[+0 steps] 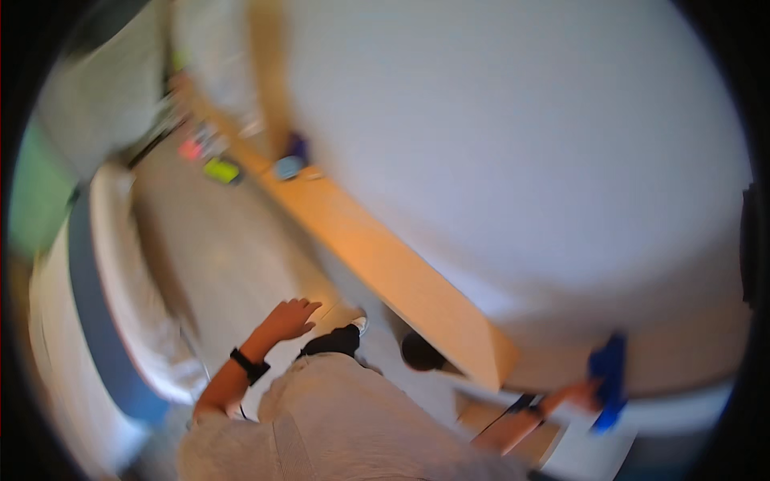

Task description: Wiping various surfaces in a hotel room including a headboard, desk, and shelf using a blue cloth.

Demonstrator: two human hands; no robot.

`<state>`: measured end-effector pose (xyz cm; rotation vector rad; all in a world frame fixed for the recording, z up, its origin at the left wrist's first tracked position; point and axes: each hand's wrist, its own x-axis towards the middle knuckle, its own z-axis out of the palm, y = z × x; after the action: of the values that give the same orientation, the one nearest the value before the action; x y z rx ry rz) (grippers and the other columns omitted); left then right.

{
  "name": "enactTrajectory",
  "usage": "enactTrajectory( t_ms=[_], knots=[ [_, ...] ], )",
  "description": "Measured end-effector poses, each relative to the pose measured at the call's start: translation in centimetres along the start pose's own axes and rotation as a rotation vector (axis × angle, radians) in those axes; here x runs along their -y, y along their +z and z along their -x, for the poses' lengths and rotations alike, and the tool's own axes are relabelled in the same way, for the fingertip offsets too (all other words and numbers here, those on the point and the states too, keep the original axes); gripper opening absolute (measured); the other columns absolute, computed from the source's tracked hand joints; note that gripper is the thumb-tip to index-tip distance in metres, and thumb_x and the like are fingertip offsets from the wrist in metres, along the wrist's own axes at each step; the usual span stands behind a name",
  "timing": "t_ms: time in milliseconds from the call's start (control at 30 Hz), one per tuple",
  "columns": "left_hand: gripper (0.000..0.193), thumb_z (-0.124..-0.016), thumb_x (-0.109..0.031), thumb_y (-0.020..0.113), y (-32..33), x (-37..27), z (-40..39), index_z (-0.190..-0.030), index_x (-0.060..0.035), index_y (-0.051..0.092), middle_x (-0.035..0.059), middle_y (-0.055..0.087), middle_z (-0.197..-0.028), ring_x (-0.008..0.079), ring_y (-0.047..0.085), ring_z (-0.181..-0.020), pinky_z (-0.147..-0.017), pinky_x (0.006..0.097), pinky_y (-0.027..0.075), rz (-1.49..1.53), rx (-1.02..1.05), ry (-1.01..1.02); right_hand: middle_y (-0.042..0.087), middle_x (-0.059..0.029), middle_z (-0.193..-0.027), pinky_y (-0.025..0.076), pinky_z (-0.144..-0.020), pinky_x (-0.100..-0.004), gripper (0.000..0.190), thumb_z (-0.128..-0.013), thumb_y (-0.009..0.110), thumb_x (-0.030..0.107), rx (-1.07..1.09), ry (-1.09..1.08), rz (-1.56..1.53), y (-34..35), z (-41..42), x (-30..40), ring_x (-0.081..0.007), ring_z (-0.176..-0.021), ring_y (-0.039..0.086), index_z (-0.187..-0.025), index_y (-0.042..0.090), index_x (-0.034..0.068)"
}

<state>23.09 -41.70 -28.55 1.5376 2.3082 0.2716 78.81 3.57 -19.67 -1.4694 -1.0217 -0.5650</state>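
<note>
My right hand grips a blue cloth, out to the right past the end of a long wooden shelf. Part of the cloth stands above the hand and part hangs below it. My left hand is held over the floor on the near side of the shelf. It holds nothing, and its fingers are slightly apart. Each wrist wears a dark band. Motion blur hides the finer detail of the right fingers.
A light blue round object and a dark purple item sit on the shelf, by a wooden upright. Yellow-green and pink items lie beyond. A bed runs along the left. A dark round object is under the shelf.
</note>
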Motion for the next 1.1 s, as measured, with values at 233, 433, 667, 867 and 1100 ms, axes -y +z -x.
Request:
enactTrajectory(
  t_ms=[233, 433, 667, 867, 1100],
  knots=[
    [0.044, -0.090, -0.035, 0.063, -1.0, 2.0, -0.4, -0.129, -0.0142, 0.058, 0.0129, 0.065, -0.112, 0.0344, 0.064, -0.102, -0.082, 0.0481, 0.052, 0.132, 0.067, -0.113, 0.063, -0.0191, -0.114, 0.056, -0.074, -0.0447, 0.058, -0.089, 0.071, 0.038, 1.095, 1.139, -0.371, 0.5, 27.8, -17.6, -0.0291, -0.094, 0.065, -0.123, 0.054, -0.006],
    [0.054, -0.090, -0.038, 0.063, 3.2, 7.8, -3.9, -0.139, -0.0176, 0.053, 0.0153, 0.062, -0.123, 0.0367, 0.064, -0.107, -0.085, 0.0503, 0.053, 0.079, 0.367, 0.116, 0.068, -0.0074, -0.100, 0.055, -0.064, -0.0326, 0.038, -0.088, 0.071, 0.036, 1.801, 1.070, -0.229, -0.3, 38.5, 0.2, -0.0185, -0.085, 0.067, -0.112, 0.060, 0.008],
    [0.082, -0.081, -0.029, 0.076, -3.6, 12.8, -5.5, -0.150, -0.0136, 0.036, 0.0183, 0.056, -0.131, 0.0375, 0.063, -0.106, -0.088, 0.0492, 0.051, 0.202, -0.147, 0.353, 0.071, -0.0140, -0.107, 0.049, -0.088, -0.0337, 0.050, -0.092, 0.070, 0.040, 2.622, -0.085, -0.583, -12.7, 42.1, 37.0, -0.0222, -0.094, 0.065, -0.116, 0.064, -0.003],
    [0.075, -0.084, -0.026, 0.073, -8.5, 20.7, -2.5, -0.149, -0.0139, 0.039, 0.0133, 0.063, -0.113, 0.0358, 0.063, -0.094, -0.080, 0.0472, 0.051, 0.273, -0.125, 0.184, 0.064, -0.0188, -0.089, 0.048, -0.077, -0.0396, 0.036, -0.092, 0.070, 0.029, 2.168, -1.014, -0.965, -12.7, 46.7, 50.4, -0.0287, -0.083, 0.062, -0.109, 0.061, -0.001],
    [0.060, -0.090, -0.014, 0.066, -10.1, 28.7, 3.5, -0.145, -0.0096, 0.044, 0.0089, 0.064, -0.103, 0.0293, 0.064, -0.085, -0.073, 0.0402, 0.051, 0.567, -0.459, -0.354, 0.059, -0.0240, -0.131, 0.043, -0.105, -0.0393, 0.048, -0.097, 0.060, 0.023, 2.079, -0.536, -0.887, -4.7, 58.9, 62.8, -0.0330, -0.124, 0.057, -0.138, 0.050, -0.001]
  ],
)
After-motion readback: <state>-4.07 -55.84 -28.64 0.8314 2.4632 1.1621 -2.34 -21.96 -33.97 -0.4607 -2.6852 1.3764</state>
